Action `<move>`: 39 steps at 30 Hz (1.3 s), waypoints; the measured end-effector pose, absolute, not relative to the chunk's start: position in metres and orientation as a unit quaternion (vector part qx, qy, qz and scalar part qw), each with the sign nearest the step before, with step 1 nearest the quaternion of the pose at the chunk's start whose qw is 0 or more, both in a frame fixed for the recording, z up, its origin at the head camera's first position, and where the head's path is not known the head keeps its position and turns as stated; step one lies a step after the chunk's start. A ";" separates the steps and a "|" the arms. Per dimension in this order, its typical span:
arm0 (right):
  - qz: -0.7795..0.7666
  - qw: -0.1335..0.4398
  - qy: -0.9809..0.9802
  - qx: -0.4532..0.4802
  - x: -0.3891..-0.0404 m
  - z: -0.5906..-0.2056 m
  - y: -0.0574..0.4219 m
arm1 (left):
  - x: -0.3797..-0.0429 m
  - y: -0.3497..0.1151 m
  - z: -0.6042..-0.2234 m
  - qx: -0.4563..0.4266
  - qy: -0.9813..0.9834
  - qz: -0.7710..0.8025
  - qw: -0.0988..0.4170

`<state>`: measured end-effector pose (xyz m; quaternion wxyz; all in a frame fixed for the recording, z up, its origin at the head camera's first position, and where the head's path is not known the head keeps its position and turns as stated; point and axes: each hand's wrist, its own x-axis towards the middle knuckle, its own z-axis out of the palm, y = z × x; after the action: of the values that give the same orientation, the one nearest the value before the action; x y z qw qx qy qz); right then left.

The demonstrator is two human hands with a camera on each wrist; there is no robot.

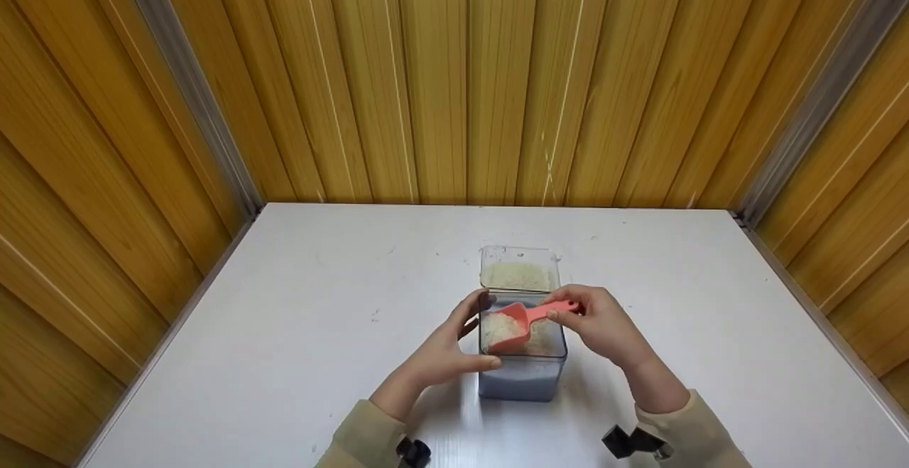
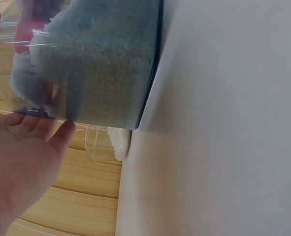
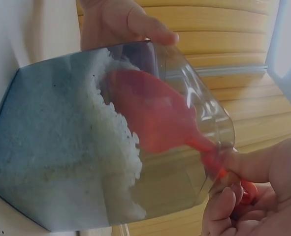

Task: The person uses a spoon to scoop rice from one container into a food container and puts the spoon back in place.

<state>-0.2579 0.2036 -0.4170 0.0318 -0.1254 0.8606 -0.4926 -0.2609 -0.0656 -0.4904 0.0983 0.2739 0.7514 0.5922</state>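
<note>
A clear, bluish rice container [image 1: 523, 381] stands upright on the white table, part-filled with white rice [image 3: 47, 137]. My right hand [image 1: 595, 322] pinches the handle of a coral-pink scoop [image 1: 513, 317] between thumb and fingers. The scoop's bowl, heaped with rice, lies inside the container near the top, tilted towards its left side. From the left, my left hand [image 1: 454, 351] holds the container near its rim, thumb at the front and fingers towards the back. In the left wrist view its fingertips [image 2: 64, 132] are right against the clear wall.
Directly behind the container is a smaller clear box [image 1: 520, 258] with rice in it. The white table [image 1: 319, 312] reaches back to wood-patterned wall panels [image 1: 440, 84], with more panels on both sides. Small specks lie scattered on the tabletop.
</note>
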 end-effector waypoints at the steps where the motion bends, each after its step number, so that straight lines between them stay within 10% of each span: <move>1: -0.497 0.034 0.858 -0.126 -0.260 -0.418 0.205 | -0.261 -0.066 -0.490 0.274 0.751 0.592 0.098; 39: -0.573 0.104 0.790 -0.193 -0.292 -0.441 0.243 | -0.260 -0.064 -0.490 0.254 0.758 0.593 0.101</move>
<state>-0.2916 0.2431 -0.4406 0.1035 -0.1929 0.7901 -0.5726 -0.2600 -0.0636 -0.4904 0.1010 0.2537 0.7576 0.5929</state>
